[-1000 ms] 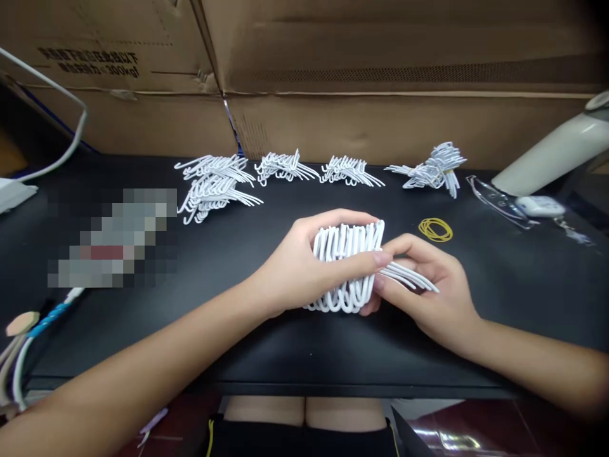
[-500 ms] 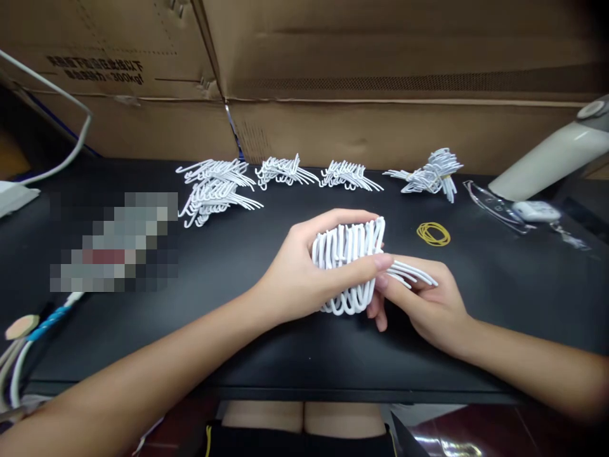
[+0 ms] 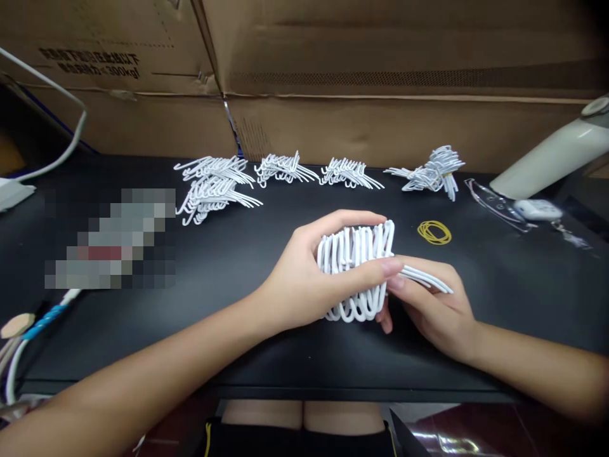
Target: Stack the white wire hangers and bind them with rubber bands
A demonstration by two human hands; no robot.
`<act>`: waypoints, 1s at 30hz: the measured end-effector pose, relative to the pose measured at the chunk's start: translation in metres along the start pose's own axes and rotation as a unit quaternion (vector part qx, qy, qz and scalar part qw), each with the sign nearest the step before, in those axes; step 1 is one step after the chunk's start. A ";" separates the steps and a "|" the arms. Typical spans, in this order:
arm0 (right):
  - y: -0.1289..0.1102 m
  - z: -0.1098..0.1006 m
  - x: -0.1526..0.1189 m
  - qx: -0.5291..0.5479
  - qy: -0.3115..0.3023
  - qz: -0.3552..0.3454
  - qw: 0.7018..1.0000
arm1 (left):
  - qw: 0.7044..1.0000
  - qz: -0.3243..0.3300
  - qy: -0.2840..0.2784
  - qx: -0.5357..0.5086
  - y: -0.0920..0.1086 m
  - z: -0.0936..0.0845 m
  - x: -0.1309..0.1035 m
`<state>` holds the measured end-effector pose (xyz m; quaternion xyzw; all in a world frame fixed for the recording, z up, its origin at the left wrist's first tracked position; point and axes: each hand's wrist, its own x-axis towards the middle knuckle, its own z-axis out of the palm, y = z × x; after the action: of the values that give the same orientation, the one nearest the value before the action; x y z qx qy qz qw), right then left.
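A bundle of white wire hooks (image 3: 361, 301) is held above the black table, its curved ends nested side by side. My left hand (image 3: 304, 276) wraps around the bundle from the left, thumb across the front and fingers over the top. From the right, my right hand (image 3: 432, 304) pinches the same bundle, thumb near my left thumb; the straight ends stick out over its palm. Part of the right fingers is hidden behind the hooks. Yellow rubber bands (image 3: 434, 232) lie on the table just beyond my right hand.
Along the back lie more piles of white hooks (image 3: 219, 190) and a tangled bunch (image 3: 431, 172). Cardboard boxes (image 3: 380, 127) stand behind. At right are a pale bottle (image 3: 547, 158), glasses (image 3: 497, 204) and a key fob (image 3: 537, 211). A blurred-out object (image 3: 114, 241) and cable (image 3: 45, 322) lie left.
Both hands, with the bundle between them, have shifted slightly right and a little down. The grip looks the same. The view has tilted a little.
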<state>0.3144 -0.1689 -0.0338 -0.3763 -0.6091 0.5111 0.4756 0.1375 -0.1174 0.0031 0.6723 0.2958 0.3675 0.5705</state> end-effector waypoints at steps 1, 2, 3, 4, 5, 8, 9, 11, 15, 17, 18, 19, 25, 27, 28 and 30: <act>0.000 0.000 0.000 0.005 0.000 0.002 1.000 | 1.000 0.001 -0.001 -0.001 0.000 0.000 0.000; 0.000 0.000 0.000 0.009 0.000 0.004 1.000 | 1.000 0.001 -0.002 -0.001 0.000 0.000 0.000; 0.000 0.000 0.000 0.011 0.001 0.005 1.000 | 1.000 0.000 -0.003 -0.002 0.000 0.000 0.000; 0.000 0.001 0.001 0.011 0.003 0.006 1.000 | 1.000 -0.001 -0.006 -0.003 0.000 0.000 0.000; 0.000 0.001 0.001 0.008 0.003 0.007 1.000 | 1.000 -0.003 -0.008 -0.004 -0.001 -0.001 0.000; -0.001 0.002 0.001 -0.006 0.006 0.010 1.000 | 1.000 -0.010 -0.009 -0.003 -0.001 -0.001 0.001; -0.002 0.002 0.001 -0.011 0.008 0.011 1.000 | 1.000 -0.013 -0.007 -0.001 -0.002 -0.002 0.001; -0.002 0.003 0.000 -0.019 0.011 0.018 1.000 | 1.000 -0.016 0.001 0.002 -0.002 -0.002 0.001; -0.003 0.003 -0.001 -0.038 0.016 0.031 0.999 | 1.000 -0.020 0.007 0.005 -0.001 -0.001 0.002; -0.003 0.003 -0.002 -0.046 0.017 0.029 0.998 | 1.000 -0.019 0.005 0.006 0.000 -0.001 0.002; -0.004 0.003 -0.002 -0.050 0.018 0.026 0.998 | 1.000 -0.018 0.005 0.008 0.000 -0.001 0.002; -0.004 0.004 -0.001 -0.057 0.018 0.024 0.998 | 1.000 -0.017 0.005 0.011 -0.001 -0.001 0.002; -0.007 0.004 0.000 -0.112 0.021 0.006 0.993 | 1.000 -0.004 -0.004 0.028 -0.002 -0.003 0.002; -0.006 0.003 0.000 -0.121 0.025 0.003 0.992 | 1.000 -0.001 -0.007 0.028 -0.002 -0.003 0.002; -0.005 0.003 -0.001 -0.118 0.026 0.002 0.993 | 1.000 -0.002 -0.006 0.027 -0.001 -0.003 0.002; -0.002 0.002 -0.001 -0.088 0.026 -0.002 0.996 | 1.000 -0.004 -0.006 0.024 -0.001 -0.003 0.002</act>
<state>0.3131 -0.1712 -0.0321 -0.4288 -0.6397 0.4447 0.4574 0.1364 -0.1135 0.0027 0.6865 0.3041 0.3543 0.5574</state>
